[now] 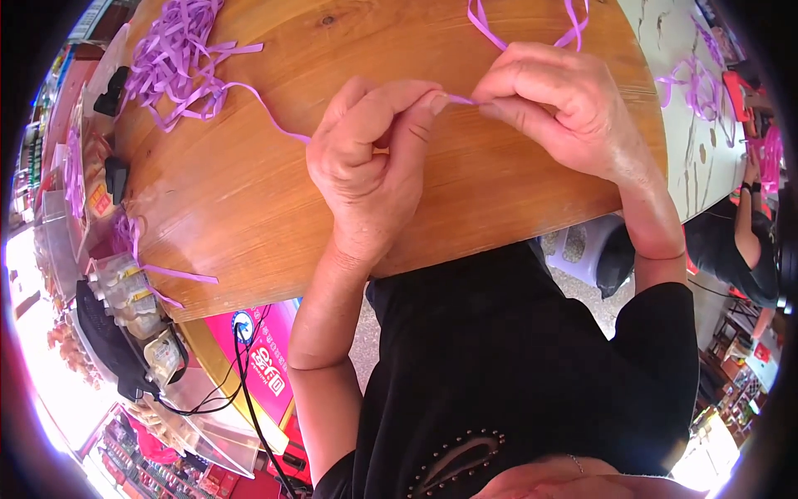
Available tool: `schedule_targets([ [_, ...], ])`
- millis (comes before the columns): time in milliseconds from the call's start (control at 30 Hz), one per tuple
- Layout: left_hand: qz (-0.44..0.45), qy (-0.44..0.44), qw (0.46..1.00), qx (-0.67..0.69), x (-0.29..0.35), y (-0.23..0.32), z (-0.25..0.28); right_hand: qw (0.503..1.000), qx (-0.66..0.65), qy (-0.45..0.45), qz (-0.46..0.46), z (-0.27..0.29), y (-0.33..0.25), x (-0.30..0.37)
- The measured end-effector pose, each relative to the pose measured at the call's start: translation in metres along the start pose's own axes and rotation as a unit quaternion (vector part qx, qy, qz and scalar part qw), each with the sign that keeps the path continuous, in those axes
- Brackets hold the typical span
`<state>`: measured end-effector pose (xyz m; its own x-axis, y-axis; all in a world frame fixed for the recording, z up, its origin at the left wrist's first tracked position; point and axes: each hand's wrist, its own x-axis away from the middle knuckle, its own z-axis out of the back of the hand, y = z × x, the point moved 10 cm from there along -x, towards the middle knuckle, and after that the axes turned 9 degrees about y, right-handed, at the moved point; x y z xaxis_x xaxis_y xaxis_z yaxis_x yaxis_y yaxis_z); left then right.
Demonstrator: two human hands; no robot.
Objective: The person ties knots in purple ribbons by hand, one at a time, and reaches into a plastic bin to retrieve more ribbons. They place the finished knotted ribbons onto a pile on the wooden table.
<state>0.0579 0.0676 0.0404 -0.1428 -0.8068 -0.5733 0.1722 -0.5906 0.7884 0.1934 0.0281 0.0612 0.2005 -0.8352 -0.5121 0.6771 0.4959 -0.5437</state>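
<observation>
A thin purple ribbon (460, 100) is pinched between my two hands above the wooden table. My left hand (366, 150) grips it between thumb and forefinger, the other fingers curled in. From that hand a strand (270, 116) runs left to a tangled heap of purple ribbon (176, 58). My right hand (553, 104) pinches the same short stretch a little to the right, its thumb and forefinger pressed together. Behind the right hand, a loop of purple ribbon (573, 29) lies at the table's far side. What the curled fingers cover is hidden.
The rounded wooden table (249, 224) ends just before my body. Loose ribbon ends (179, 273) lie at its left edge. A white marbled table (665, 50) with more purple ribbon (694, 87) adjoins on the right, where another person (731, 241) sits. Black cables (243, 366) hang at lower left.
</observation>
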Motion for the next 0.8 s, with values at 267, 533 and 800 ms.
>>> schedule_targets([
  [267, 0.225, -0.012, 0.908, 0.353, 0.012, -0.033, -0.022, 0.830, -0.507, -0.052, -0.226, -0.043, 0.027, 0.011],
  [533, 0.150, 0.033, 0.948, 0.278, 0.009, -0.027, -0.007, 0.784, -0.568, 0.059, -0.243, -0.038, 0.030, 0.004],
  [800, 0.129, 0.005, 0.974, 0.186, 0.007, -0.016, -0.012, 0.882, -0.303, 0.196, 0.303, 0.008, -0.012, 0.002],
])
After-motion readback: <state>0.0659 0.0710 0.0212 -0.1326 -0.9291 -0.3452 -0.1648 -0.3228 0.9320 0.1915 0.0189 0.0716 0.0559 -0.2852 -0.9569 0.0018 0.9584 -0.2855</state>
